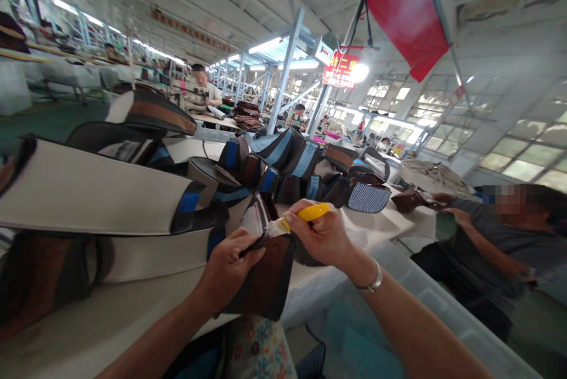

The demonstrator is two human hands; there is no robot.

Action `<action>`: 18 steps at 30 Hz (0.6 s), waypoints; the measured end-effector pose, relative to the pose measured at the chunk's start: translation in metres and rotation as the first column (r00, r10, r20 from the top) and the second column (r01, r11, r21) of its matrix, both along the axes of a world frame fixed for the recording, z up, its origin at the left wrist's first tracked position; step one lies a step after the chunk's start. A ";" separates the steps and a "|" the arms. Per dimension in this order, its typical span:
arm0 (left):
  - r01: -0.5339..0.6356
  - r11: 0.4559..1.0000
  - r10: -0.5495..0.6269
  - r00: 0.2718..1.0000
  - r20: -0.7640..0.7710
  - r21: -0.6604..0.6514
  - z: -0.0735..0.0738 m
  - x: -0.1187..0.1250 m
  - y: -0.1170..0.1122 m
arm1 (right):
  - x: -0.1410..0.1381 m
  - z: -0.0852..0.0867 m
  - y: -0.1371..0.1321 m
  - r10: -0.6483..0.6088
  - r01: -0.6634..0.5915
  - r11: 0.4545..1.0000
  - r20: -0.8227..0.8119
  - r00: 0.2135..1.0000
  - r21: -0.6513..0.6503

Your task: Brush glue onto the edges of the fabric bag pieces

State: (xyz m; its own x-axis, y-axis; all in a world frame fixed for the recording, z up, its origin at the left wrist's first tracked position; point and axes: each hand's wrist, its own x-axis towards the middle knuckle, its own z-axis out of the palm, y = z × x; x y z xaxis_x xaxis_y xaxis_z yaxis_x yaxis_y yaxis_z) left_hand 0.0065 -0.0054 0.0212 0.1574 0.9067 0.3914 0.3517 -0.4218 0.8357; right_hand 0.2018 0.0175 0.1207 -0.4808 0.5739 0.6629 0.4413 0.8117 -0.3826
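From the head cam: the brown and dark-grey, leather-look bag piece [274, 278] is at the near edge of the cream desk [142, 305]. I'd guess it's light, bendy, a bit slick, not really fragile, so pinch the rim. 2 hands, both busy: left hand [233, 258] pinches its dark top edge, right hand [321, 237] is curled round a yellow-handled tool [314, 211] with a ragged whitish tip. Can't tell if that tip's touching.

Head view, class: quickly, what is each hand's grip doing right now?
Left hand: closed, pinching the brown-and-black piece at its edge.
Right hand: closed, holding the yellow-handled tool.
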 end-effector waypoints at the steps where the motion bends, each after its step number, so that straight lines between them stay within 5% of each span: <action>1: -0.004 1.000 0.004 1.000 0.006 -0.004 -0.001 -0.001 0.000 | 0.000 0.003 -0.001 -0.011 0.011 1.000 0.008 1.000 0.019; 8: -0.019 1.000 0.020 0.999 0.035 -0.006 -0.001 -0.003 0.002 | -0.001 0.003 -0.006 0.139 -0.151 0.985 0.135 0.981 0.084; 14: 0.009 1.000 -0.008 0.998 0.069 -0.014 -0.001 -0.003 0.001 | 0.021 0.007 -0.010 -0.017 0.006 0.997 0.141 0.990 0.077; 18: 0.001 0.999 0.002 0.998 0.069 -0.041 -0.003 -0.005 0.003 | 0.023 0.002 -0.012 0.066 -0.076 0.994 0.121 0.991 0.082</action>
